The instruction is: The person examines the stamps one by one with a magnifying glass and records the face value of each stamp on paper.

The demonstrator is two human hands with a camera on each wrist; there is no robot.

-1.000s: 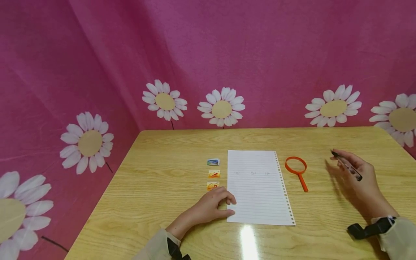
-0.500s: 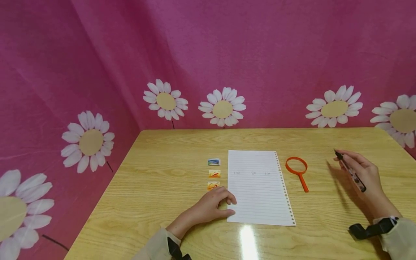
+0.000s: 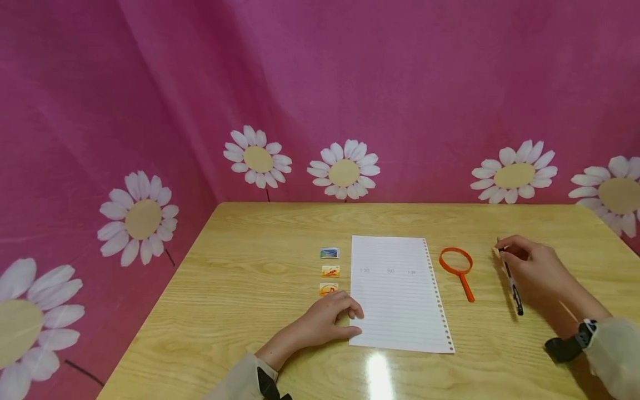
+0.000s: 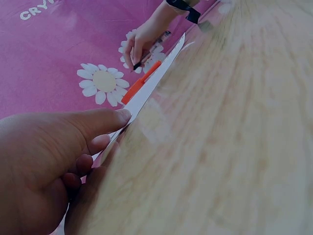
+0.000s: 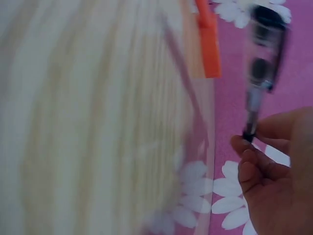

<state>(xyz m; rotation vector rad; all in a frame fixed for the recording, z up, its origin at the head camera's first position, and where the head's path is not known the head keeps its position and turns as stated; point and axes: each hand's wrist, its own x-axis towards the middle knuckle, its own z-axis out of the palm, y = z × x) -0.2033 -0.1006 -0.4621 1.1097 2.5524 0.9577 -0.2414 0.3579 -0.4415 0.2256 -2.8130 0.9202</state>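
A lined, hole-punched sheet of paper (image 3: 395, 322) lies on the table with a row of small handwritten figures on it. My left hand (image 3: 325, 321) rests at its left edge, thumb and fingers touching the sheet. To the right, my right hand (image 3: 542, 273) pinches a clear pen with black ends (image 3: 511, 286) near its tip, above the table; the right wrist view shows the pen (image 5: 255, 95) blurred. Between paper and right hand lies an orange magnifying glass (image 3: 466, 286). Beside the paper's left edge is a column of small postage stamps, blue (image 3: 330, 253), yellow (image 3: 330, 271) and yellow (image 3: 329, 288).
The light wood-grain table (image 3: 240, 266) reflects a bright glare near its front. A pink curtain (image 3: 415, 100) with white daisies hangs behind it and to the left. Black straps (image 3: 570, 343) sit at the sleeves.
The pen has swung in my right hand, its free end now pointing toward the table's front, and the hand has shifted slightly left. My left hand and the paper stay in place.
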